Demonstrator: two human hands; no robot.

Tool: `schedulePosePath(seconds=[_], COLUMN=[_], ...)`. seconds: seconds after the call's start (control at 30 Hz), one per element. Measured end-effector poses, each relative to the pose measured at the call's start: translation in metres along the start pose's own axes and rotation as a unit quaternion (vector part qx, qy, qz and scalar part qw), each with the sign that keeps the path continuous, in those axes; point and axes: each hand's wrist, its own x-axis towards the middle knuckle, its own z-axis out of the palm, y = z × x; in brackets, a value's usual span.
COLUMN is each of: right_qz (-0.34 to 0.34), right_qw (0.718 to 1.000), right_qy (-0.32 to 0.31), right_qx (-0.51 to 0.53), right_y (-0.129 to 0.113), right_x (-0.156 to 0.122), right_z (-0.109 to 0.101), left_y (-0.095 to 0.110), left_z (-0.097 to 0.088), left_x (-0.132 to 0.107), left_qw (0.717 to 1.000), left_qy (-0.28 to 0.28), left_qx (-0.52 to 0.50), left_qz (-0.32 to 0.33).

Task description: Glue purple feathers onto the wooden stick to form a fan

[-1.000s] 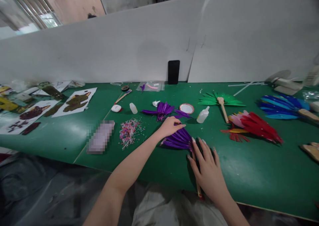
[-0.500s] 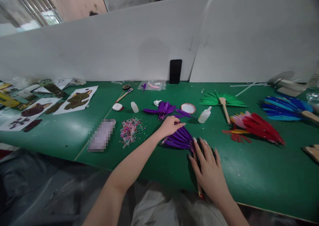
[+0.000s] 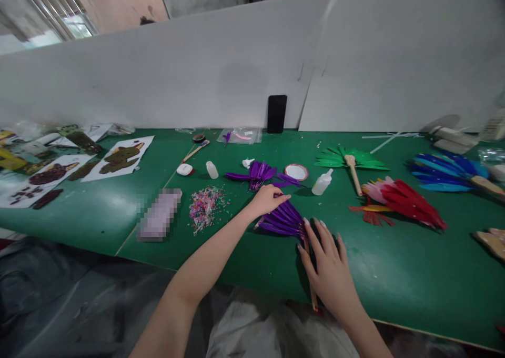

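In the head view, a purple feather fan point(image 3: 282, 222) lies on the green table, its wooden handle point(image 3: 314, 298) pointing toward me. My left hand point(image 3: 267, 201) is at the fan's upper edge, fingers drawn together on a purple feather; the fingertips are partly hidden. Over the base of the feathers and the handle rests my right hand point(image 3: 328, 255), open, with its fingers spread. Just beyond my left hand is a pile of loose purple feathers point(image 3: 258, 173). A white round lid point(image 3: 295, 172) and a white glue bottle point(image 3: 322, 182) stand near the fan.
Finished-looking green point(image 3: 333, 159), red point(image 3: 410, 202) and blue point(image 3: 442, 171) feather pieces lie to the right. Colourful confetti-like bits point(image 3: 205, 208), a small bottle point(image 3: 212, 170) and a blurred-out flat object point(image 3: 161, 215) are left. A black phone point(image 3: 276, 113) leans on the white partition point(image 3: 177, 79).
Both hands stay in nearly the same place on the purple fan. The whole view has shifted very slightly.
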Motion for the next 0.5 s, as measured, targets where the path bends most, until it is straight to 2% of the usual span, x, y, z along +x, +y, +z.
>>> schedulePosePath(seconds=[0.13,0.33,0.43,0.5], right_qz=[0.002,0.020,0.024,0.019], right_qw=[1.000,0.999,0.999,0.999], right_qy=[-0.004,-0.021,-0.022,-0.022], right_qx=[0.005,0.024,0.034,0.042], right_y=[-0.001,-0.003,-0.003,-0.002], right_x=[0.001,0.003,0.004,0.006], right_z=[-0.002,-0.006,-0.005,-0.005], left_y=[-0.001,-0.022,-0.037,-0.043], left_z=[-0.013,-0.042,-0.052,-0.057], left_x=[0.002,0.005,0.004,0.003], left_qw=[0.999,0.978,0.962,0.955], left_qy=[0.020,0.168,0.206,0.210], left_qx=[-0.013,0.088,0.135,0.170], left_qz=[-0.024,-0.085,-0.115,-0.125])
